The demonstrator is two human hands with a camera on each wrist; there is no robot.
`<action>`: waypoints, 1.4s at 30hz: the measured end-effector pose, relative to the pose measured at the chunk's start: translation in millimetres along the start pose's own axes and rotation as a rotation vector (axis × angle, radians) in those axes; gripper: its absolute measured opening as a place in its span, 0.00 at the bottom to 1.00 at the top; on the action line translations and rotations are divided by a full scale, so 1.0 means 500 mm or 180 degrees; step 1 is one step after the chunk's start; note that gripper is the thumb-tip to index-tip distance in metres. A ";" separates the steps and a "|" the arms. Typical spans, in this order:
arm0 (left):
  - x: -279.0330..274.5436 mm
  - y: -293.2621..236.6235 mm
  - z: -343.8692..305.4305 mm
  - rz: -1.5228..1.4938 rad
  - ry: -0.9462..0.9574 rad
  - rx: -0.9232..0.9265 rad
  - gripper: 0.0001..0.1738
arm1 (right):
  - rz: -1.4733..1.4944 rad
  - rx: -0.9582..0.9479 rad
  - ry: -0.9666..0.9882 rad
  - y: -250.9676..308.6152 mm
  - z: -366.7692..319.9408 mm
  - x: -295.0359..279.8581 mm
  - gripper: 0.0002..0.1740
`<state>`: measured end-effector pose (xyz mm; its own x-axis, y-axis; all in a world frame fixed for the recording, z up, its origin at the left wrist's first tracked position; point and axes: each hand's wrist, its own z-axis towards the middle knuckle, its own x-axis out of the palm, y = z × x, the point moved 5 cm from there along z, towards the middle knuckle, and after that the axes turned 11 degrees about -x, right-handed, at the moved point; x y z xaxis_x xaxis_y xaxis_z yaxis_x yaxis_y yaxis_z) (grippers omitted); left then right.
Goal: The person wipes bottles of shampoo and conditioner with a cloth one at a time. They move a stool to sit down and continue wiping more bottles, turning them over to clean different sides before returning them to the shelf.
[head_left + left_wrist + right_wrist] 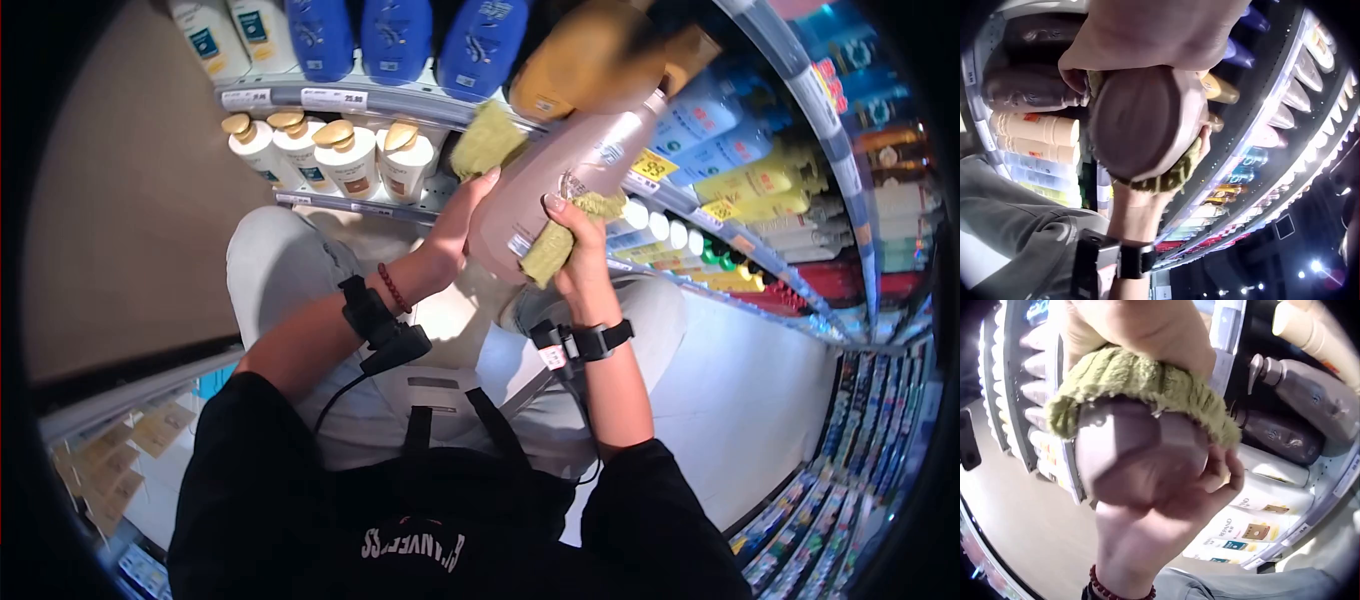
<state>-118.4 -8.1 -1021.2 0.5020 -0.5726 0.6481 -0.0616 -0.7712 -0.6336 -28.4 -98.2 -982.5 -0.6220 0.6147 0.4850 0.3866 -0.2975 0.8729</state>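
A large pink pump bottle (570, 165) is tilted between both hands above the lap in the head view. My left hand (447, 240) grips its lower left side, with a yellow-green cloth (487, 140) by the fingertips. My right hand (580, 245) holds the other side, a green cloth (548, 252) pressed between palm and bottle. The left wrist view shows the bottle's flat base (1138, 122) facing the camera. From the right wrist, the ribbed green cloth (1141, 378) wraps around the bottle (1141, 456), and the left hand's curled fingers touch its side.
White pump bottles (347, 160) stand on the lower shelf, blue bottles (397, 40) on the upper one. An orange bottle (575, 60) is close behind the pink one. Curved shelf edges (820, 110) with many bottles run along the right, and the person's knees (275, 260) flank the arms.
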 end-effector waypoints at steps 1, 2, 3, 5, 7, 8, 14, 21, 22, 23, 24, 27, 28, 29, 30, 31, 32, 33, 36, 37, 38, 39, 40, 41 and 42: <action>-0.001 -0.006 0.000 -0.0082 0.0172 0.0075 0.30 | 0.0198 0.0319 0.0172 -0.012 0.004 -0.010 0.26; 0.002 -0.021 -0.009 -0.0163 0.0342 0.0137 0.29 | 0.0309 0.0542 0.0305 -0.012 -0.004 -0.004 0.26; 0.006 -0.030 -0.013 -0.0247 0.0507 0.0190 0.29 | 0.0428 0.0763 0.0438 -0.008 -0.015 0.009 0.27; -0.027 -0.053 -0.003 0.0088 -0.0410 0.0320 0.37 | 0.0598 0.1103 0.0770 -0.020 -0.037 0.023 0.29; 0.002 -0.088 -0.024 -0.0066 0.0490 -0.0011 0.38 | 0.0667 0.1339 0.1204 -0.037 -0.049 0.039 0.31; 0.010 -0.104 -0.034 -0.0037 0.0687 0.0039 0.35 | 0.0222 0.1366 0.1356 -0.049 -0.047 0.030 0.32; -0.007 -0.141 -0.052 -0.0224 0.0420 0.0406 0.10 | 0.0427 0.1755 0.1502 -0.086 -0.067 0.041 0.25; -0.057 -0.168 -0.041 -0.0241 -0.0028 0.0717 0.08 | 0.1488 0.2534 0.1484 -0.136 -0.078 0.022 0.14; -0.061 -0.171 -0.041 -0.0287 -0.0041 0.0728 0.07 | 0.1488 0.2497 0.1441 -0.141 -0.073 0.013 0.15; -0.069 -0.177 -0.042 -0.0332 -0.0055 0.0724 0.07 | 0.1497 0.2460 0.1387 -0.138 -0.072 0.014 0.16; -0.075 -0.182 -0.045 -0.0368 -0.0065 0.0716 0.06 | 0.1512 0.2415 0.1329 -0.134 -0.073 0.017 0.17; -0.094 -0.211 -0.065 -0.0561 -0.0437 0.1072 0.05 | 0.1385 0.2183 0.1049 -0.104 -0.066 0.028 0.19; -0.104 -0.222 -0.072 -0.0599 -0.0523 0.1226 0.04 | 0.1200 0.2077 0.1062 -0.100 -0.061 0.026 0.21; -0.114 -0.233 -0.079 -0.0594 -0.0552 0.1485 0.05 | 0.1091 0.2029 0.0931 -0.101 -0.056 0.020 0.22; -0.122 -0.241 -0.085 -0.0584 -0.0573 0.1740 0.06 | 0.0991 0.1975 0.0795 -0.103 -0.050 0.015 0.23; -0.124 -0.246 -0.089 -0.0560 -0.0581 0.1987 0.06 | 0.0903 0.1909 0.0650 -0.105 -0.044 0.010 0.24; -0.120 -0.243 -0.098 -0.0610 -0.0655 0.2117 0.07 | 0.0652 0.1866 0.0509 -0.109 -0.040 0.002 0.27; -0.082 -0.229 -0.122 -0.0128 -0.0766 0.2460 0.08 | 0.0892 0.1919 0.0410 -0.118 -0.039 -0.012 0.27; -0.047 -0.198 -0.137 0.0681 -0.0647 0.2953 0.07 | 0.0873 0.2230 0.0073 -0.152 -0.039 -0.045 0.29; -0.029 -0.191 -0.143 0.0965 -0.0541 0.3138 0.06 | 0.0964 0.2244 0.0016 -0.158 -0.043 -0.046 0.29; -0.013 -0.185 -0.149 0.1247 -0.0433 0.3325 0.06 | 0.1055 0.2261 -0.0037 -0.164 -0.046 -0.044 0.29; 0.002 -0.180 -0.156 0.1529 -0.0325 0.3516 0.05 | 0.1145 0.2281 -0.0081 -0.171 -0.046 -0.045 0.29; 0.012 -0.176 -0.160 0.1813 -0.0317 0.3562 0.05 | 0.1126 0.2263 -0.0126 -0.181 -0.043 -0.051 0.30; 0.019 -0.176 -0.159 0.1912 -0.0344 0.3571 0.04 | 0.1130 0.2232 -0.0170 -0.182 -0.043 -0.053 0.30; 0.024 -0.176 -0.158 0.2008 -0.0378 0.3586 0.04 | 0.1129 0.2206 -0.0210 -0.183 -0.043 -0.054 0.31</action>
<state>-175.0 30.7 -924.4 0.7291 -0.6763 0.1047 0.4120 0.3116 -0.8562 -61.8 -103.3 -1074.2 -0.3484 0.6167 0.7059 0.9054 0.0266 0.4237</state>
